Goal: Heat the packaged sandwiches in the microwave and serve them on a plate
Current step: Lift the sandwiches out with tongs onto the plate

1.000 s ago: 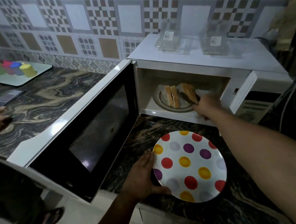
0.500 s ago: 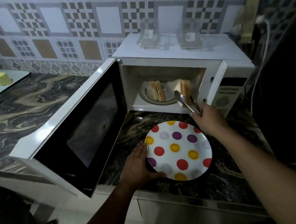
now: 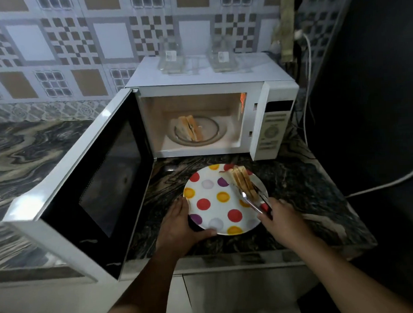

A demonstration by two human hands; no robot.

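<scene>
Moved from microwave [image 3: 203, 88] to plate [image 3: 215, 204]: one sandwich [image 3: 242, 180], clamped in tongs [image 3: 255, 201] gripped by the right hand [image 3: 280, 220]. Left hand [image 3: 178, 227] grips the plate's near-left rim; the right rim lies bare beyond the fingers.

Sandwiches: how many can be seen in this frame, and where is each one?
2. One sandwich is on the polka-dot plate, gripped by tongs in the right hand. The other sandwich sits inside the open microwave. None looks hidden.
</scene>
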